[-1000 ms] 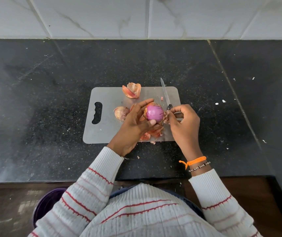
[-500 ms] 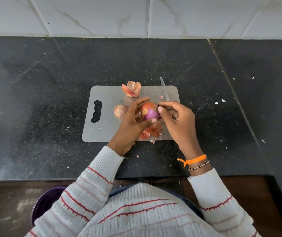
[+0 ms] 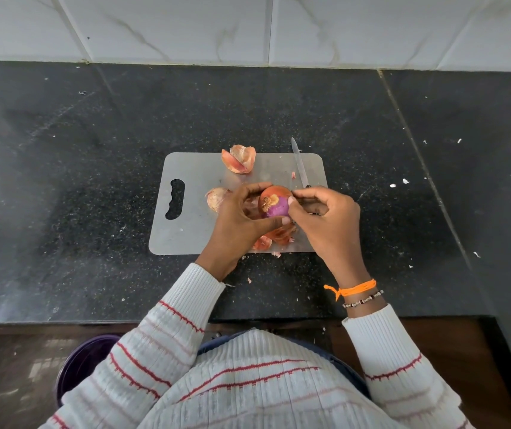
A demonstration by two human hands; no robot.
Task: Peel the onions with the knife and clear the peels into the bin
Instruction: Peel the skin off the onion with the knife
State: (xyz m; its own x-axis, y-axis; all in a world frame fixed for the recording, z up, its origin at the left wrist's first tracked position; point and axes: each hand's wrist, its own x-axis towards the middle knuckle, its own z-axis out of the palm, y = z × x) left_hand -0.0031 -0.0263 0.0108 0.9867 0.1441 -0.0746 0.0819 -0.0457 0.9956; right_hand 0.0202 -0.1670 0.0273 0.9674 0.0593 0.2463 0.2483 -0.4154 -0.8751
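A round purple bin [image 3: 85, 363] sits low on the floor. Above the grey board [image 3: 192, 233], the left hand [image 3: 238, 224] cups a half-skinned onion [image 3: 274, 202], glossy purple under papery orange; the right hand [image 3: 325, 224] grips the knife [image 3: 299, 164]. Curled peels [image 3: 238, 159] lie beyond.
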